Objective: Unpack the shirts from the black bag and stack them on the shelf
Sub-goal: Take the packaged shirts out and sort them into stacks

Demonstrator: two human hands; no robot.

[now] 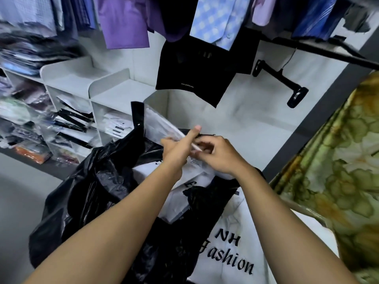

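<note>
My left grip (176,149) and right grip (216,155) meet over the open mouth of the black bag (88,193). Both hold one packet (159,125), a shirt in clear plastic that tilts up and away to the left, its far end above the bag's rim. My left grip clamps the near edge, thumb on top and fingers below. My right grip pinches the same edge with curled fingers, just beside the left.

More shirts (177,203) in white wrapping lie in the bag under my wrists. A white bag (231,255) printed "NH Fashion" lies against the black bag on the right.

The shelf (82,78) stands beyond on the left, white, with packed shirts in its lower compartments. Hung shirts (125,23) line the rail above, and a bare hanger (281,79) hangs at the right. Green patterned cloth (338,171) fills the right edge.
</note>
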